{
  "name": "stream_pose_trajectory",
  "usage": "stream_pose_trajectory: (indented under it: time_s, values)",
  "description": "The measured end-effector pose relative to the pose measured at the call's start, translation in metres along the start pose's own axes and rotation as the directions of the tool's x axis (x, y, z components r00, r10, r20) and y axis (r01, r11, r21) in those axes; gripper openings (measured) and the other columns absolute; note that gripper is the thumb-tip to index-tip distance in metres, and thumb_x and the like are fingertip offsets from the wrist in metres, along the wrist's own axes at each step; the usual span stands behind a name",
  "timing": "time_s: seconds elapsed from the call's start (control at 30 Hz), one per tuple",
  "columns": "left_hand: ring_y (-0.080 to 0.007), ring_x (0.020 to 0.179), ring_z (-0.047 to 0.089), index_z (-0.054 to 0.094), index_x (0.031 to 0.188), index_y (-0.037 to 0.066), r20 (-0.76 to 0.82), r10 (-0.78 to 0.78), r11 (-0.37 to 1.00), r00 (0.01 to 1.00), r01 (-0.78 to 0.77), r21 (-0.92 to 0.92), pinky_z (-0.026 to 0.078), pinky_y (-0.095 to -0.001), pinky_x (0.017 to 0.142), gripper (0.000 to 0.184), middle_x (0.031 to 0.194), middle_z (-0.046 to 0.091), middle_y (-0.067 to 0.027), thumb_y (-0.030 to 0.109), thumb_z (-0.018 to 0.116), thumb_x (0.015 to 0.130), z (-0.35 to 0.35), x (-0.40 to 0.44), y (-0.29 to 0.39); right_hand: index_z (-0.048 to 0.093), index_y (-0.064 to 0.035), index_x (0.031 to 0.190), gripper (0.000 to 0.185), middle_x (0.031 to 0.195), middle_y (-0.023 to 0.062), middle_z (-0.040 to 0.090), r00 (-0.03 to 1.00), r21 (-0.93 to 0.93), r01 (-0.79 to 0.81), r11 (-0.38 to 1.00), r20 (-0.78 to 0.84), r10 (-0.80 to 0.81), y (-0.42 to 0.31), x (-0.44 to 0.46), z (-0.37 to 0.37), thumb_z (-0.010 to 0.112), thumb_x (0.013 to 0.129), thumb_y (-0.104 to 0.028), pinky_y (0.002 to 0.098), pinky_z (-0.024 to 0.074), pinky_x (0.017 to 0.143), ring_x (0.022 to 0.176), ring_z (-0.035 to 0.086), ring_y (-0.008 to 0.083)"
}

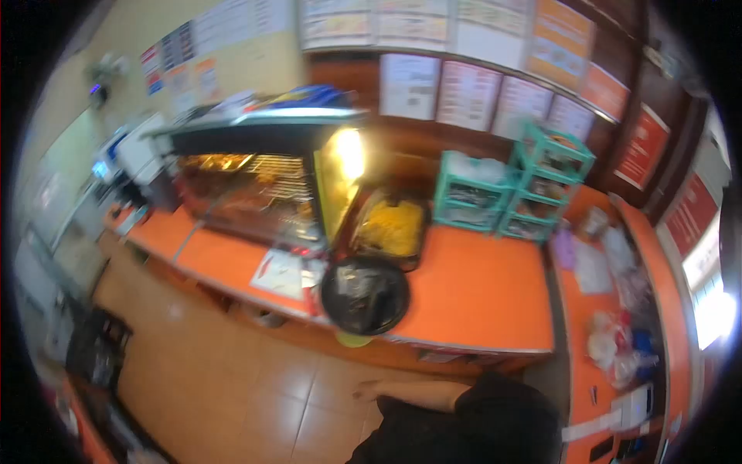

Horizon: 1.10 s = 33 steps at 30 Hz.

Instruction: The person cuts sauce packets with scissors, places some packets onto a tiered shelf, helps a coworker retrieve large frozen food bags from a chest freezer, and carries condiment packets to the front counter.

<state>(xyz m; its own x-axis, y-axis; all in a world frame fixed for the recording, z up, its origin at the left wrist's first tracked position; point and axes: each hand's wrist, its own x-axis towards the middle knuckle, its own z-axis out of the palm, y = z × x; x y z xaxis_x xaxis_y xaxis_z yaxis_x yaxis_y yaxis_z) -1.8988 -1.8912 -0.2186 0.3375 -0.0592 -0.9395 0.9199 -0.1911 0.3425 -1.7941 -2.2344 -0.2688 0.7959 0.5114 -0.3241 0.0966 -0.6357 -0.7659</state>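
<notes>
My right hand [367, 390] hangs low over the tiled floor, its forearm crossing in front of my black clothing. Its fingers are small and smeared by motion, so I cannot make out whether they are closed. My left hand is out of view. Nearest to the right hand, on the orange counter [479, 290], sits a round black pan [365, 295] with something shiny in it. Behind the pan is a dark tray [421, 259] holding yellow food [392, 226]. To the pan's left lie a white sheet [277, 274] and a red, narrow item [312, 298].
A lit glass food display [247, 189] stands on the counter's left part. Green tiered racks [474, 193] are at the back right. A side counter [572, 309] on the right carries bags and papers. Tiled floor [255, 387] runs along the front.
</notes>
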Motion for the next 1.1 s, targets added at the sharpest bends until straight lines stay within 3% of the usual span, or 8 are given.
stream_pose_trajectory:
  time_s: [0.13,0.33,0.57,0.63,0.67,0.87,0.97,1.1]
  values:
    - [-0.0261,0.069,0.066,0.061,0.114,0.003,-0.112,-0.110,0.946,0.988,0.069,-0.315,0.057,-0.0407,0.061,0.030,0.087,0.067,-0.0131,0.026,0.048,0.101,-0.078,0.015,-0.038,0.065,-0.0018,0.120,0.038,0.111,0.0210,0.069,0.792,0.037,-0.599,0.800,0.174,0.586,0.031,-0.055,-0.005,0.057,0.096,-0.031,0.0425,0.0521,0.085,0.096,0.067,0.0320]
    - [-0.0289,0.073,0.068,0.058,0.114,-0.001,-0.366,0.160,0.765,0.917,-0.350,-0.541,0.059,-0.0449,0.062,0.032,0.090,0.066,-0.0163,0.025,0.045,0.101,-0.208,0.059,0.054,0.065,-0.0014,0.117,0.038,0.108,0.0211,0.069,0.525,0.025,-0.844,0.535,0.235,0.818,0.016,0.018,-0.087,0.054,0.097,-0.031,0.0415,0.0518,0.083,0.094,0.067,0.0307]
    - [-0.0277,0.069,0.067,0.061,0.114,0.000,-0.441,0.017,0.682,0.897,-0.333,-0.651,0.058,-0.0426,0.059,0.028,0.084,0.066,-0.0139,0.020,0.046,0.100,-0.320,0.055,0.184,0.066,-0.0010,0.114,0.038,0.103,0.0212,0.069,0.746,-0.152,-0.628,0.763,0.162,0.646,-0.020,0.385,-0.150,0.050,0.098,-0.032,0.0403,0.0514,0.081,0.091,0.067,0.0292]
    - [-0.0266,0.067,0.066,0.063,0.108,0.000,-0.473,-0.070,0.702,0.878,-0.293,-0.649,0.058,-0.0414,0.056,0.025,0.084,0.066,-0.0136,0.018,0.048,0.099,-0.349,0.071,0.205,0.066,-0.0009,0.113,0.039,0.102,0.0212,0.069,0.942,-0.253,-0.297,0.921,0.080,0.326,-0.066,0.548,-0.164,0.049,0.098,-0.032,0.0400,0.0513,0.080,0.090,0.067,0.0288]
    - [-0.0263,0.066,0.067,0.064,0.104,-0.001,-0.439,-0.109,0.667,0.892,-0.261,-0.698,0.057,-0.0411,0.055,0.025,0.084,0.067,-0.0133,0.018,0.048,0.098,-0.359,0.088,0.205,0.066,0.0005,0.108,0.039,0.094,0.0146,0.069,0.995,-0.373,0.066,0.926,0.088,-0.035,-0.110,0.612,-0.194,0.052,0.097,-0.034,0.0354,0.0505,0.074,0.079,0.064,0.0253]
    - [-0.0287,0.068,0.068,0.063,0.107,-0.002,-0.210,-0.277,0.648,0.938,0.021,-0.761,0.058,-0.0428,0.054,0.025,0.092,0.067,-0.0166,0.016,0.050,0.098,-0.419,0.161,0.297,0.066,0.0000,0.105,0.032,0.098,0.0223,0.069,0.951,0.209,0.307,0.928,-0.101,-0.292,-0.351,0.871,-0.290,0.055,0.097,-0.028,0.0430,0.0514,0.084,0.094,0.067,0.0330]
    - [-0.0304,0.069,0.068,0.062,0.111,-0.003,-0.212,-0.241,0.701,0.947,0.019,-0.713,0.058,-0.0440,0.055,0.026,0.096,0.068,-0.0188,0.015,0.050,0.097,-0.477,0.194,0.383,0.067,-0.0001,0.106,0.035,0.094,0.0167,0.070,0.977,0.301,0.206,0.931,-0.008,-0.214,-0.333,0.969,-0.297,0.054,0.098,-0.032,0.0417,0.0517,0.083,0.088,0.066,0.0304]
    - [-0.0326,0.071,0.069,0.061,0.117,-0.005,-0.349,-0.067,0.775,0.935,-0.172,-0.608,0.059,-0.0456,0.055,0.029,0.102,0.068,-0.0216,0.013,0.050,0.097,-0.598,0.255,0.510,0.069,0.0001,0.099,0.026,0.084,0.0092,0.065,0.939,-0.187,-0.272,0.944,0.161,0.302,-0.242,0.999,-0.311,0.059,0.098,-0.024,0.0337,0.0510,0.067,0.077,0.063,0.0168]
